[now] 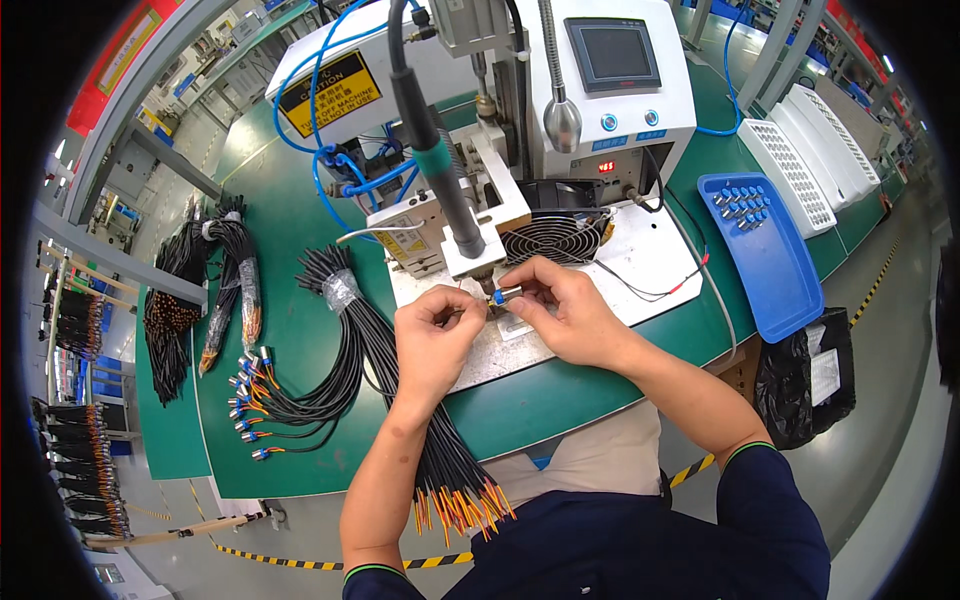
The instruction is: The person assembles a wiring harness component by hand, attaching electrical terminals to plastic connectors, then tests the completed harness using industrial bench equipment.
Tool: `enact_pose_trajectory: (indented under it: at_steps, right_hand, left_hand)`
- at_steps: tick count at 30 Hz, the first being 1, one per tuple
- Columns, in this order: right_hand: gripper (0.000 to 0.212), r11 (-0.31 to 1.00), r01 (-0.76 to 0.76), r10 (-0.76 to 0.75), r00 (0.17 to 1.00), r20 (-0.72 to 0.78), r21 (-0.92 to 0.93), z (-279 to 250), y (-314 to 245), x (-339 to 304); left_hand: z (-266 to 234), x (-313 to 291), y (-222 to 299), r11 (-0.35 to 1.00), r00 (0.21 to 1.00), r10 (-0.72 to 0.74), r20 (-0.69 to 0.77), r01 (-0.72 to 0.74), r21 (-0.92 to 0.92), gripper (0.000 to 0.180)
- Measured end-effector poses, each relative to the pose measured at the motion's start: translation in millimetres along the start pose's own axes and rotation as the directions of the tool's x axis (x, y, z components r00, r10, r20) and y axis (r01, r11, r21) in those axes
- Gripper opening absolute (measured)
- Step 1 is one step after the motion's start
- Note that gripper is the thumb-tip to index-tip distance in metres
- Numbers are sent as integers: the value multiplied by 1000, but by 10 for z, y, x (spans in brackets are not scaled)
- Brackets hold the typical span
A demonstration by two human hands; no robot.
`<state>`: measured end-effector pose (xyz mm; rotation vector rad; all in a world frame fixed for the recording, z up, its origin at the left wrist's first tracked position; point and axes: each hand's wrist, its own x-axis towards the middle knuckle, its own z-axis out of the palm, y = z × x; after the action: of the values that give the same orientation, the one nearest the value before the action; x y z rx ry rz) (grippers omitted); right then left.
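Note:
Under the soldering machine's head, my right hand pinches a small blue and silver connector between thumb and fingertips. Close beside it on the left, my left hand is closed in a pinch; what its fingertips hold is too small to make out. A bit of yellow shows between the two hands. Just above them points the soldering iron, with its black and green handle. Passing beneath my left forearm, a bundle of black cables ends in bare orange and yellow wires near my lap.
Several cables with connectors fan out at the left, beside more cable bundles. A fan stands behind my hands. At the right are a blue tray of connectors, white perforated racks and a black bag.

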<state>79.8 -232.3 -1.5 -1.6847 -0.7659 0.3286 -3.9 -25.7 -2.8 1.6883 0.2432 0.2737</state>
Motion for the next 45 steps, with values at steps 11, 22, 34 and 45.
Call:
enact_pose_trajectory:
  at_steps: [11,22,34,45]
  right_hand:
    - [22,1000,0,0,1000,0,1,10,30,4]
    - [22,1000,-19,19,1000,5,19,6,11,-1]
    - [21,1000,10,-11,999,40,21,-23,59,-24]
    - [21,1000,10,-11,999,46,19,-25,67,-13]
  left_hand:
    - [2,5,-6,1000,1000,11,-2,-11,10,10]
    - [-25,0,8,997,1000,-4,25,6,-73,14]
    - [-105,-7,58,982,991,-106,84,118,-147,18]
    - [-146,123,158,958,960,-211,182,240,-157,8]
